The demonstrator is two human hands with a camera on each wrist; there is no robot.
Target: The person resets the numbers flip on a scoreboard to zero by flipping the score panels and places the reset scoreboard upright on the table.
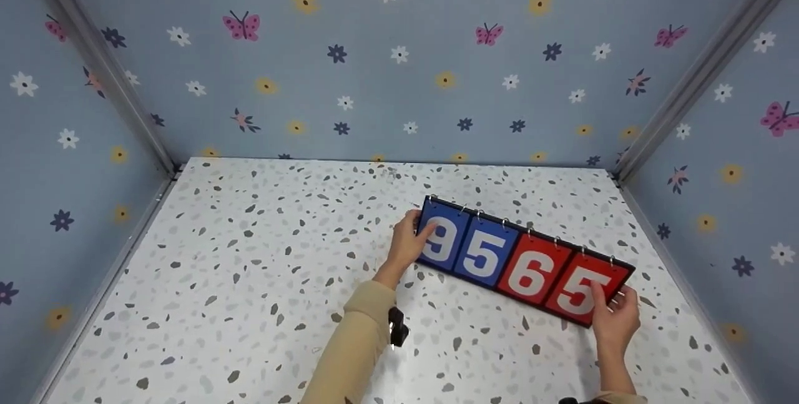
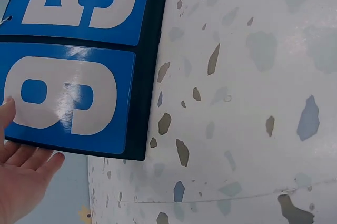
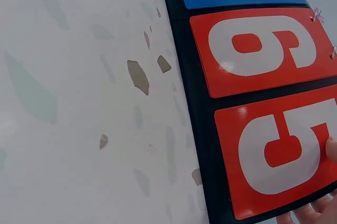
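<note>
A flip scoreboard point(image 1: 523, 260) with a black backing is held by both hands, tilted so its right end sits nearer the person. Its blue cards read 9 and 5, its red cards 6 and 5, hung from metal rings along the top edge. My left hand point(image 1: 409, 241) grips the left end, thumb on the blue 9 card point(image 2: 66, 97) and fingers behind. At the other end my right hand point(image 1: 615, 316) grips the board, its thumb on the last red 5 card point(image 3: 279, 155). The fingers of both hands are partly hidden behind the backing.
Under the board lies a white speckled tabletop point(image 1: 249, 279). Blue panels with flowers and butterflies enclose it at the back point(image 1: 374, 67), left point(image 1: 50, 192) and right point(image 1: 736, 204). Grey metal posts stand in the two rear corners. A dark wrist device point(image 1: 397, 327) sits by the left sleeve.
</note>
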